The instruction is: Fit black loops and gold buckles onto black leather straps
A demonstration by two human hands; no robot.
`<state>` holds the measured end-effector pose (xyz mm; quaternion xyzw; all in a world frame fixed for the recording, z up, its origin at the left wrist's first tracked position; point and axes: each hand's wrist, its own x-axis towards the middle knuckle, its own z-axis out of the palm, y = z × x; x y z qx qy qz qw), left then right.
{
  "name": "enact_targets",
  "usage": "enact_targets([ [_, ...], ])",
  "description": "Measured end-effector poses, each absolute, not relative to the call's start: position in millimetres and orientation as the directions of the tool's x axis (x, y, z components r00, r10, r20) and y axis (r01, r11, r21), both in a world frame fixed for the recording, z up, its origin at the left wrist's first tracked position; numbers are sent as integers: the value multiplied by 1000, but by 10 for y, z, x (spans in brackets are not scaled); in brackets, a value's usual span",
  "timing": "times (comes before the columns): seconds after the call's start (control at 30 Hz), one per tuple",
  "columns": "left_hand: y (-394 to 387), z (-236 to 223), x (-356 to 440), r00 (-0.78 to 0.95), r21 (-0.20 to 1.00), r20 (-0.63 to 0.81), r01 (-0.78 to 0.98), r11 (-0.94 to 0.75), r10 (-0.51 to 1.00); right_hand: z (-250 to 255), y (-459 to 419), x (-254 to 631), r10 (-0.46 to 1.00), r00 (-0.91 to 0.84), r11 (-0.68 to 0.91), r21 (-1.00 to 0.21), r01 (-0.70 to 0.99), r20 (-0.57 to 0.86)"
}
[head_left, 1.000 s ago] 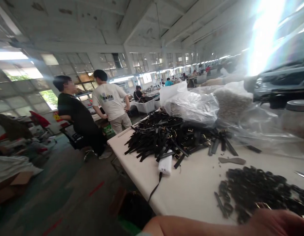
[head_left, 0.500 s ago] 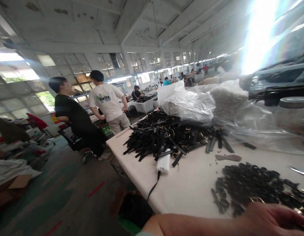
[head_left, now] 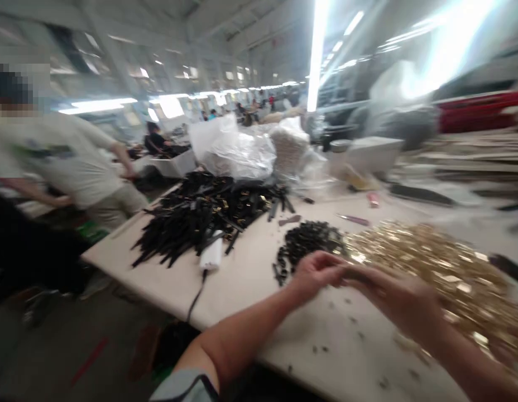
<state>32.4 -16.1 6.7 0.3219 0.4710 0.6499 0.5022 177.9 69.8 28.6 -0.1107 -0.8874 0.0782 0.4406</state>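
Note:
My left hand and my right hand meet over the table, fingertips close together. The fingers of each are pinched; motion blur hides whatever small thing sits between them. Just behind my left hand is a heap of small black loops. A wide spread of shiny gold metal pieces, like buckle parts, lies behind and beside my right hand. Farther left, black straps with gold buckles are piled up.
A white power strip with a dark cord lies near the left edge of the table. Clear plastic bags stand behind the straps. A slim purple-handled tool lies behind the loops. A person in a pale shirt stands at left.
My view has swung right, bringing the gold pieces and my right hand into sight. My left hand, previously at the lower right edge, now shows fully, meeting my right hand.

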Motion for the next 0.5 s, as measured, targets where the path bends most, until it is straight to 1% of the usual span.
enact_targets([
  [0.07,-202,108,279,-305,936,-66,-350,-47,950,246,702,1919,342,-657,938,-288,193,672],
  [0.2,-138,15,176,-252,910,-96,-413,-18,963,204,770,1956,451,-680,887,-376,269,578],
  [0.37,-193,17,203,-235,909,-127,-417,18,964,256,774,1951,472,-705,864,-438,249,529],
  [0.5,-189,20,204,-229,901,-161,-431,49,960,253,783,1972,484,-725,857,-434,278,490],
])
